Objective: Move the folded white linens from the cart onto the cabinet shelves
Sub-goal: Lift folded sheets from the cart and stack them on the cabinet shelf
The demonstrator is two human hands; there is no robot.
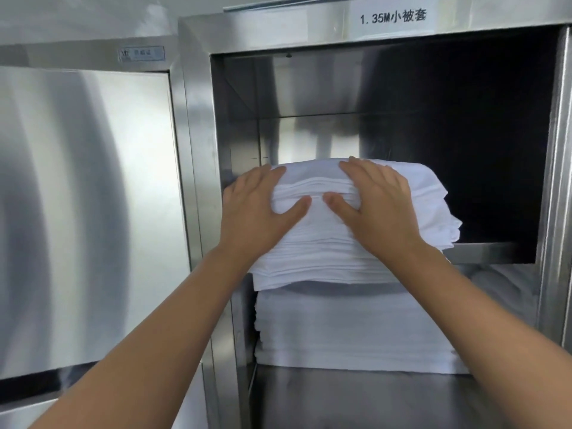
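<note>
On the upper shelf of the open steel cabinet (198, 125), a stack of folded white linens (340, 249) overhangs the near edge; the left hand (260, 209) and right hand (377, 202) press flat on its front, fingers straight and spread, gripping nothing, while a second linen stack (349, 332) sits on the shelf below, a closed steel door (83, 218) at left

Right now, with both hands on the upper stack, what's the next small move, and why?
Probably push the upper stack further in. Its front edge overhangs the shelf and the lower stack, and left hand and right hand lie flat against its front.
</note>
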